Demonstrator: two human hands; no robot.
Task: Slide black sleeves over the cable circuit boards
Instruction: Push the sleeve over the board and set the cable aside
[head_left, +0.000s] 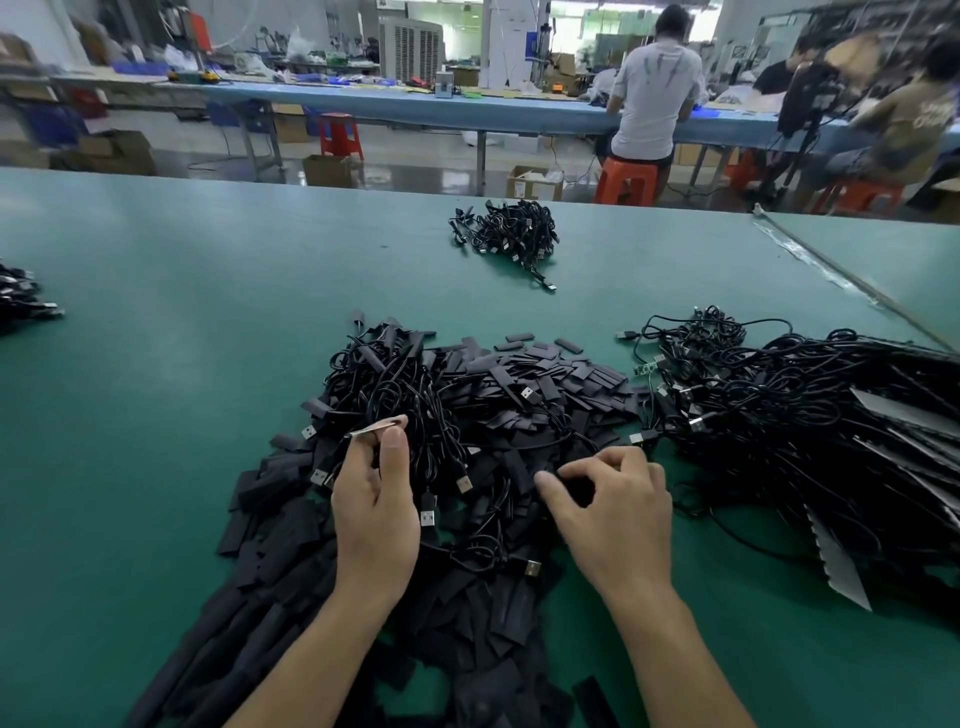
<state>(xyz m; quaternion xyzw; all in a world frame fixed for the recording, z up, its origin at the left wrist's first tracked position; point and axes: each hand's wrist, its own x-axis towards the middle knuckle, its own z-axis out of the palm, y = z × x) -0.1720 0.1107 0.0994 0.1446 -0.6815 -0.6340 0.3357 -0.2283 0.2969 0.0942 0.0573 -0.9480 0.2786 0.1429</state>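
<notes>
A heap of flat black sleeves (550, 379) covers the green table (156, 415) in front of me, tangled with black USB cables (395, 384). My left hand (374, 509) pinches a thin flat piece (376, 428) between thumb and forefinger above the tangle; what the piece is I cannot tell. My right hand (613, 509) hovers over the pile with fingers curled, thumb and fingertips closing on a black sleeve (574, 486). One bare green circuit board (645, 370) shows at the edge of the right cable bundle (779, 415).
A smaller cable bunch (511, 236) lies farther back on the table, another (21, 296) at the far left edge. Long black sleeve tubes (218, 639) lie near my left forearm. People sit on orange stools at a blue bench beyond.
</notes>
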